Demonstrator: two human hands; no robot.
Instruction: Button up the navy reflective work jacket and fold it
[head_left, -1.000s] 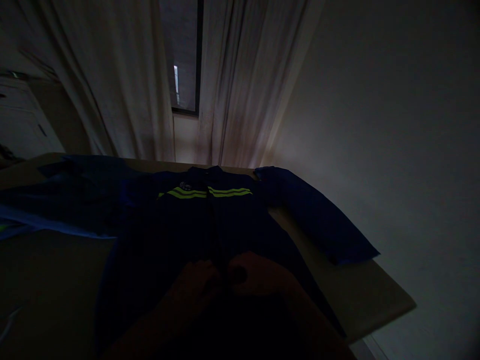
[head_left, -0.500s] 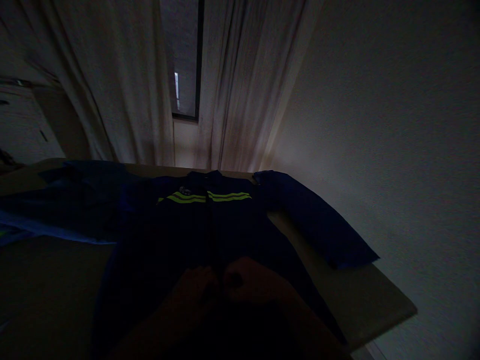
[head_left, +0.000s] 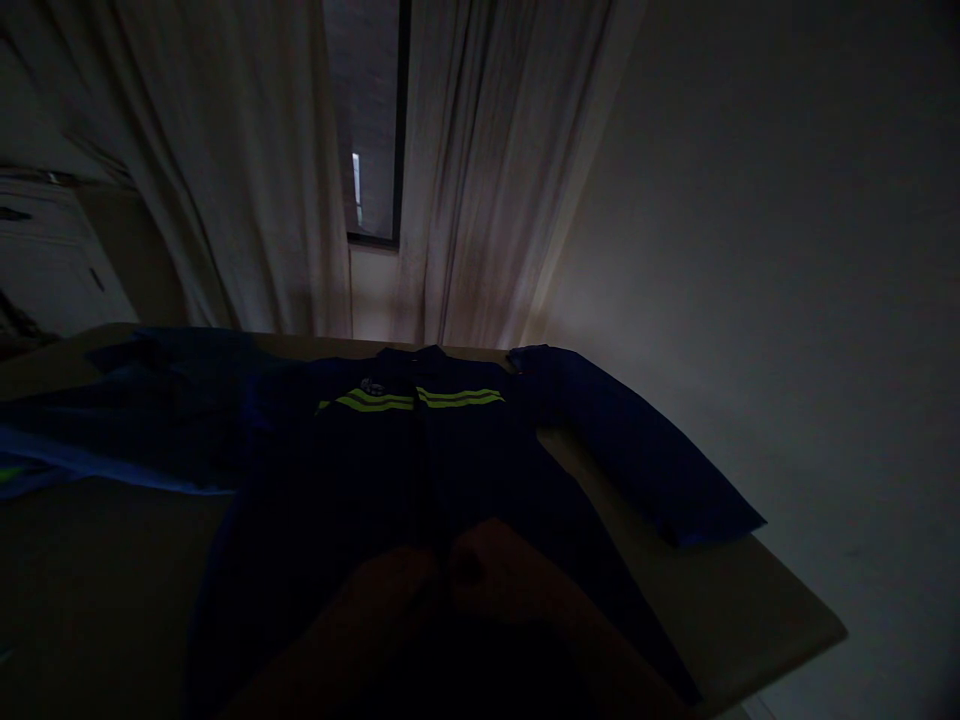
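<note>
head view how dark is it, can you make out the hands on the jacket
Head view: very dim, faint glow by the curtains; the left hand and right hand are murky shapes meeting on the jacket, grip unreadable; only its yellow stripes stand out.

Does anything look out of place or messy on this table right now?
Nothing looks spilled or torn, though the light is dim. The jacket lies flat, but one sleeve juts sideways, its cuff seemingly past the table edge, and other blue cloth is bunched at the left.
</note>
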